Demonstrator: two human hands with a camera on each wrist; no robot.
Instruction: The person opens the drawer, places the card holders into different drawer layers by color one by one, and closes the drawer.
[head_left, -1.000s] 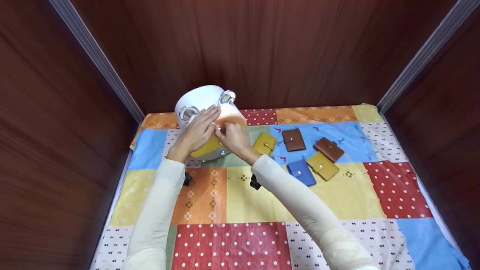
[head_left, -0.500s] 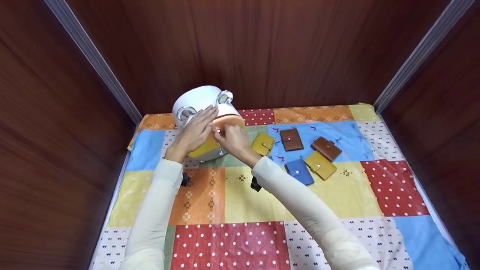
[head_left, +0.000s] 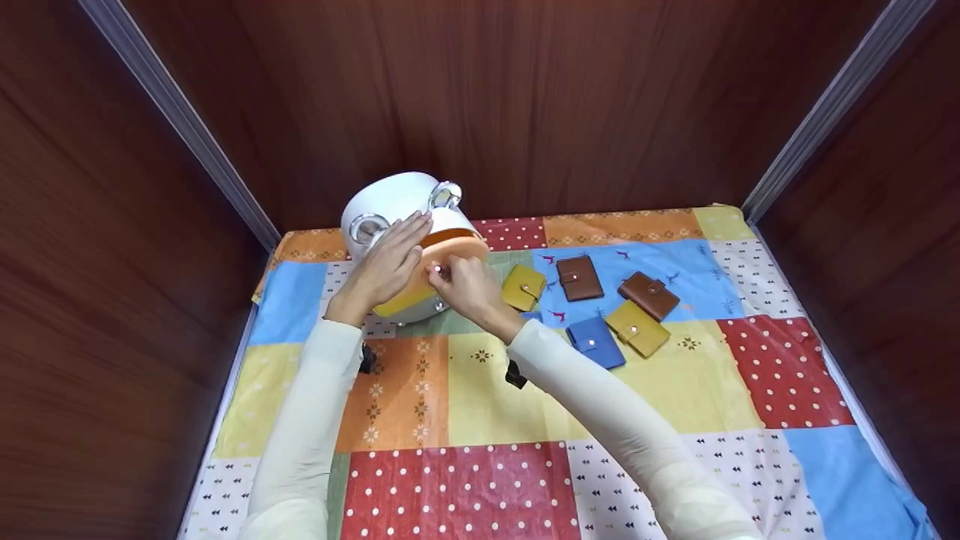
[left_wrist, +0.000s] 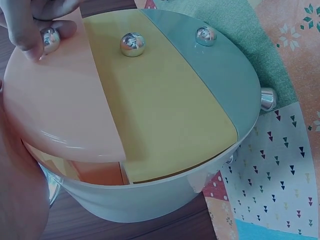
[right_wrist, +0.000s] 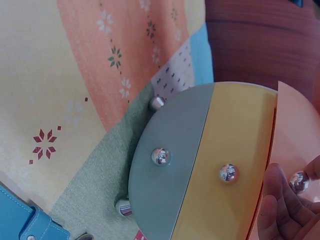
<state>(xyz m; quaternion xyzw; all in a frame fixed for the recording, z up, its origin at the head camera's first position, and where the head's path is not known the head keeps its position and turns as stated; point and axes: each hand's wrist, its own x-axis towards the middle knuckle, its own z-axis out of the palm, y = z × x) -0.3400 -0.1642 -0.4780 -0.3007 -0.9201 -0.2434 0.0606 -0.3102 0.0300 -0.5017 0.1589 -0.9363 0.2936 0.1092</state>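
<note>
On the white round-sided cabinet (head_left: 388,199), the right hand (head_left: 474,289) is nearer, its grip pinching the silver knob (right_wrist: 299,182) of the peach top drawer (left_wrist: 60,100). Slightly out, that drawer lies just behind this grip, facing the person, long axis across the cabinet's front. The left hand (head_left: 381,268), fingers straight, rests against the cabinet's top.

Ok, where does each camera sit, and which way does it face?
Head: worn on the head, facing forward and down at the box; sleeves, left hand and right hand show.
Left wrist: worn there, facing the drawers; right hand shows, left hand at the edge.
Right wrist: worn there, facing the drawers too; right hand shows.
Both wrist views share three knobs.
</note>
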